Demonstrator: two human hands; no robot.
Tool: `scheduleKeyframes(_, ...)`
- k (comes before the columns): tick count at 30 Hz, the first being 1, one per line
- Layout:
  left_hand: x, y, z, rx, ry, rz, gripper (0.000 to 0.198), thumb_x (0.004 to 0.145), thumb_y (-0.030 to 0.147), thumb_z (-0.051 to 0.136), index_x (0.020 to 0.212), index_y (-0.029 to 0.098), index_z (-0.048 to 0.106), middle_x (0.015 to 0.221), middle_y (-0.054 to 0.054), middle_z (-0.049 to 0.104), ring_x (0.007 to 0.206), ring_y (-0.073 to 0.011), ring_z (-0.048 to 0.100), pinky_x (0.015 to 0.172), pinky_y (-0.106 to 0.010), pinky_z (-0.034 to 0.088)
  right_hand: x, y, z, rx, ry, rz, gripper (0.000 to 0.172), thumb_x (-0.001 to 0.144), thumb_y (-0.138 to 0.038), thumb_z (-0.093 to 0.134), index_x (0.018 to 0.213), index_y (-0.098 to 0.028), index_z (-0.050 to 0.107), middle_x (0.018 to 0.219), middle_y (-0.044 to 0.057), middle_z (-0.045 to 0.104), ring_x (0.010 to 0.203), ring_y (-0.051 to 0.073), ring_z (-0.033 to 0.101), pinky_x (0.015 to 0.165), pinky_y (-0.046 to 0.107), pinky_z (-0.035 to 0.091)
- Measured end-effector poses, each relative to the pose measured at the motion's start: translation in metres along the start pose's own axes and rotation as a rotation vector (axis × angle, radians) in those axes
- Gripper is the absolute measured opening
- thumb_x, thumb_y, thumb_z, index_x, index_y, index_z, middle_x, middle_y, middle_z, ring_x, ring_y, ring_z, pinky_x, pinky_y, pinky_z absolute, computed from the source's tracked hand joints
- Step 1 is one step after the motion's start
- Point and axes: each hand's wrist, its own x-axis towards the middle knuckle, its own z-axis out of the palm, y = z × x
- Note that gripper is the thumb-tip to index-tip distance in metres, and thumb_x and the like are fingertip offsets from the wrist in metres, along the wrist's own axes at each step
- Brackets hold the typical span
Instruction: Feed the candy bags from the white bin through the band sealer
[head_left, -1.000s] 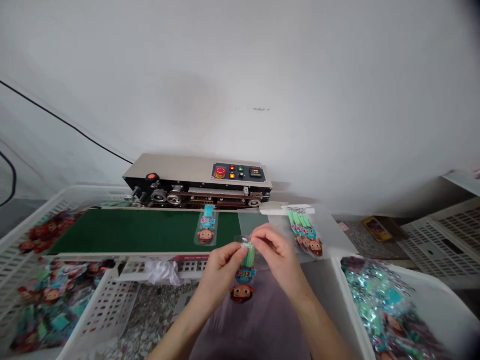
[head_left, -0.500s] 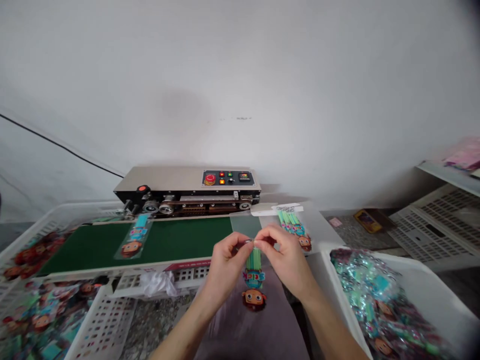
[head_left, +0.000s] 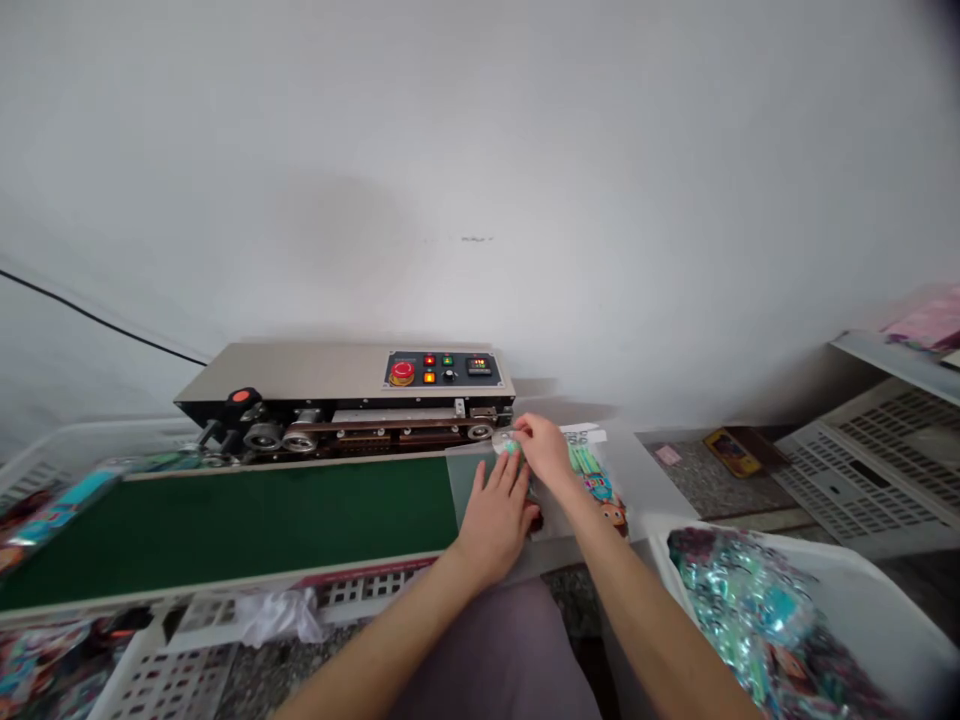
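Observation:
My left hand (head_left: 493, 512) lies flat with fingers stretched over a clear plastic packet (head_left: 510, 445) at the right end of the sealing machine. It covers most of the packet; a green top and a bit of a brown cartoon head show around it. With fingers pinched together, my right hand (head_left: 545, 452) grips the packet's top edge close to the machine's rollers. Just right of that hand lies a second packet of green sticks (head_left: 589, 470) with a cartoon face, on the white surface. The band sealing machine (head_left: 337, 385) stands behind the green conveyor belt (head_left: 300, 520).
Another packet (head_left: 64, 515) rests at the belt's left end. A white tub (head_left: 862, 580) of shiny packets stands at the right. White perforated baskets (head_left: 176, 675) with packets are at lower left. A white cloth (head_left: 279, 613) hangs below the belt. Grey crates (head_left: 847, 495) stand far right.
Both hands have brought the packet up from before my lap to the machine's right end. My left hand has gone from a pinch to flat. The belt's packet has travelled left.

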Motion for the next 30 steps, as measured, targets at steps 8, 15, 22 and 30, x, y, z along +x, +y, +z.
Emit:
scheduleKeyframes(8, -0.001, -0.029, 0.010, 0.031, -0.050, 0.095, 0.056, 0.106, 0.046, 0.025, 0.154, 0.020, 0.037, 0.164, -0.010, 0.030, 0.153, -0.0278, 0.024, 0.120, -0.065, 0.017, -0.071, 0.073, -0.060, -0.353, 0.113, -0.105, 0.035, 0.097, -0.035, 0.046, 0.117, -0.019, 0.071, 0.117, 0.012, 0.070, 0.109, 0.029, 0.057, 0.098, 0.042, 0.042)
scheduleKeyframes(15, -0.003, -0.045, -0.003, 0.051, -0.061, 0.095, 0.055, 0.106, 0.046, 0.025, 0.154, 0.023, 0.038, 0.164, -0.010, 0.032, 0.152, -0.0276, 0.025, 0.121, -0.065, 0.012, -0.117, 0.087, -0.029, -0.565, 0.090, -0.050, 0.056, 0.104, -0.042, 0.031, 0.148, -0.013, 0.047, 0.155, 0.016, 0.046, 0.142, 0.034, 0.038, 0.112, 0.055, 0.031)
scheduleKeyframes(22, -0.023, -0.062, -0.023, 0.154, -0.088, -0.069, 0.049, 0.104, 0.037, 0.035, 0.149, 0.018, 0.046, 0.160, -0.014, 0.038, 0.148, -0.0347, 0.033, 0.117, -0.071, 0.017, -0.103, 0.011, 0.009, -0.591, 0.084, -0.042, 0.056, 0.102, -0.047, 0.041, 0.146, -0.014, 0.051, 0.154, 0.016, 0.047, 0.144, 0.039, 0.035, 0.117, 0.065, 0.013)
scheduleKeyframes(30, -0.011, -0.036, -0.030, 0.038, -0.033, 0.000, 0.045, 0.105, 0.027, 0.031, 0.142, 0.015, 0.052, 0.153, -0.014, 0.049, 0.145, -0.0299, 0.039, 0.121, -0.064, 0.016, -0.103, 0.002, -0.007, -0.547, 0.039, -0.086, 0.051, 0.104, -0.042, 0.033, 0.146, -0.020, 0.052, 0.152, 0.011, 0.050, 0.144, 0.036, 0.036, 0.115, 0.063, 0.019)
